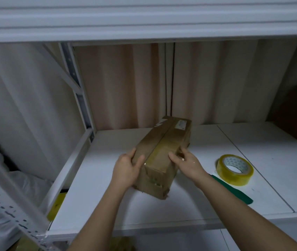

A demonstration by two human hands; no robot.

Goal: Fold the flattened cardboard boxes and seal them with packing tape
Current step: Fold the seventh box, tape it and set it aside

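At frame centre, left hand [126, 168] and right hand [186, 161] are gripping the cardboard box [164, 151], fingers curled on its sides; thumbs should be pressing the taped seam flat.

Two bare forearms, no sleeves; bare left hand [126, 169] and right hand [187, 163].

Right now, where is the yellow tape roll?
In the head view the tape roll lies flat on the white shelf, to the right of the cardboard box and just beyond the right hand, beside a green tool.
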